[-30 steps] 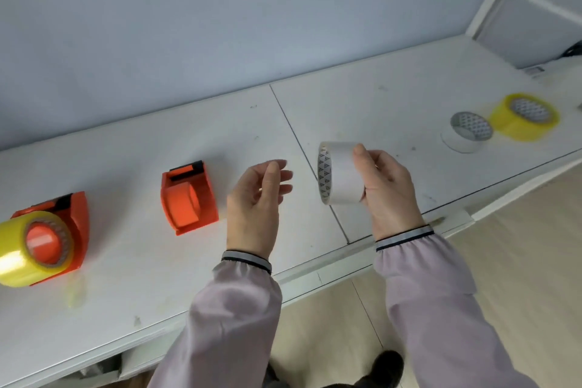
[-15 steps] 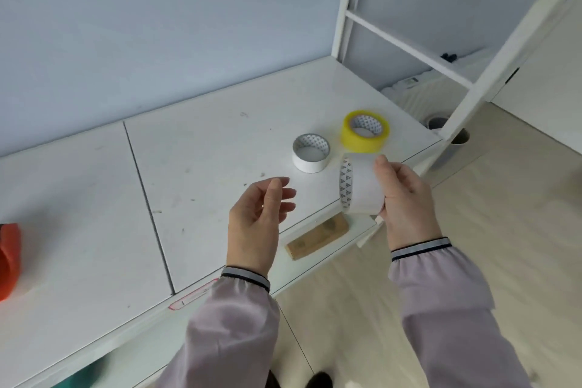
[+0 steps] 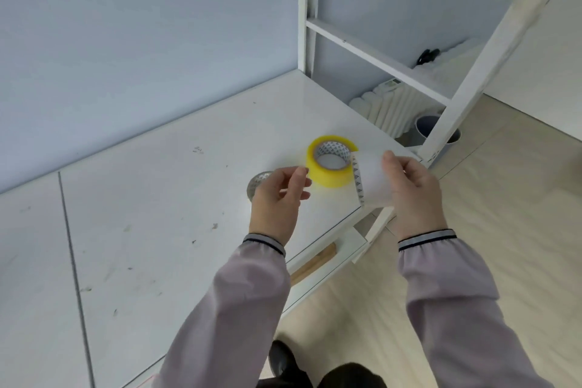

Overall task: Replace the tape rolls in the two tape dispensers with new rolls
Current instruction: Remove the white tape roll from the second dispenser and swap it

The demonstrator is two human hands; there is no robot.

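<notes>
My right hand (image 3: 411,190) grips a white tape roll (image 3: 370,181), held on edge above the table's right end, its patterned core facing left. A yellow tape roll (image 3: 329,164) lies flat on the white table (image 3: 163,230) just left of it. My left hand (image 3: 278,203) hovers open over the table, fingers spread and holding nothing. It covers most of another white roll (image 3: 259,183), of which only the left rim shows. Neither tape dispenser is in view.
A white metal frame (image 3: 371,55) with a slanted post stands past the table's right end. Behind it are a white radiator (image 3: 390,107) and a grey bin (image 3: 426,126). A wooden piece (image 3: 313,263) lies on the ledge under the table edge.
The view has swung right, so both orange dispensers have left the frame. Both hands have moved along the table to the spare rolls; the held white roll is now beside the yellow one.
</notes>
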